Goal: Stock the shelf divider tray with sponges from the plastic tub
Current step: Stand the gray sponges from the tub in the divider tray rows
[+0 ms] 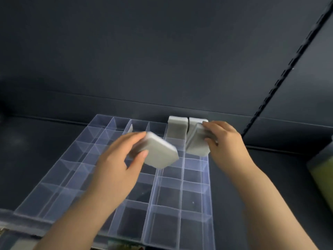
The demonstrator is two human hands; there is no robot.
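A clear plastic divider tray (167, 210) with several square cells lies on a dark shelf. My left hand (119, 163) holds a grey sponge (158, 152) tilted above the tray's middle. My right hand (223, 139) grips another grey sponge (196, 143), standing on edge in a cell of the rightmost column. Two grey sponges stand upright in the far right cells: one (177, 127) in the second column from the right, one (193, 121) behind the sponge in my right hand. The plastic tub is out of view.
The dark back wall (162, 60) of the shelf rises right behind the tray. A perforated upright rail (281, 80) runs diagonally at the right. A yellowish-green object (322, 179) sits at the right edge, blurred.
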